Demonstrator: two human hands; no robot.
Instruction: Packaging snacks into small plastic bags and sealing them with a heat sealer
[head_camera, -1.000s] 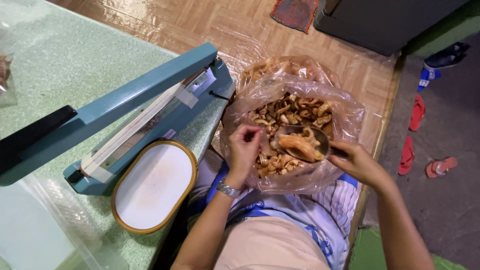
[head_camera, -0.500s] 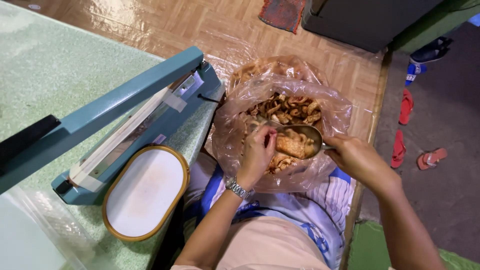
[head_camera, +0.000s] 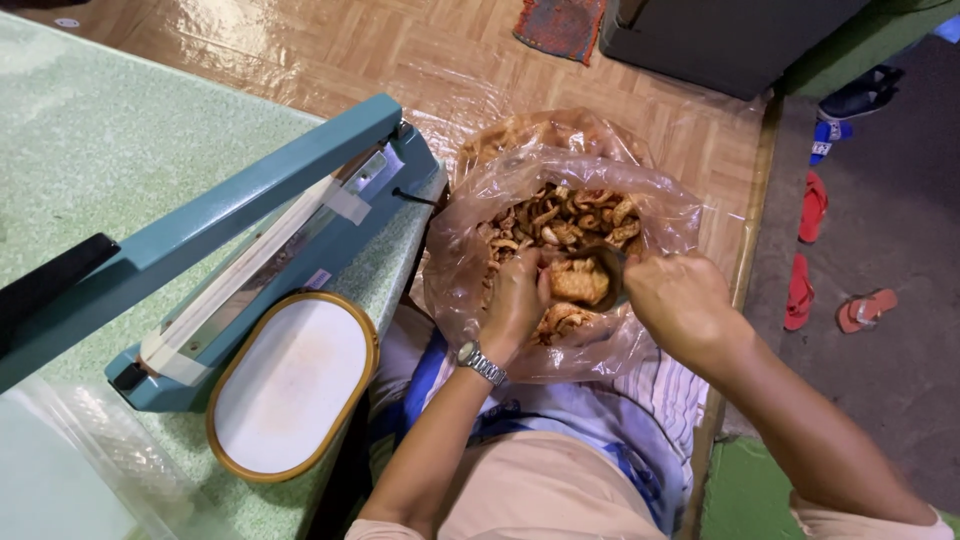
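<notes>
A large clear plastic bag (head_camera: 470, 250) full of brown fried crackling pieces (head_camera: 560, 220) rests on my lap. My right hand (head_camera: 680, 300) grips the handle of a metal scoop (head_camera: 605, 275) that holds a big crackling piece (head_camera: 578, 283) inside the bag. My left hand (head_camera: 515, 300), with a wristwatch, is inside the bag, its fingers pressed against the pieces at the scoop's rim. Whether it holds any piece is hidden.
A blue impulse heat sealer (head_camera: 250, 230) with its arm raised sits on the green table (head_camera: 120, 140) at my left. An oval white tray with a gold rim (head_camera: 290, 385) lies beside it, clear plastic bags (head_camera: 90, 470) at the near left. Sandals (head_camera: 810, 250) lie on the floor, right.
My right hand has swung inward over the bag with the scoop. My left hand has moved from the bag's left side to the scoop's edge. The view shifted slightly.
</notes>
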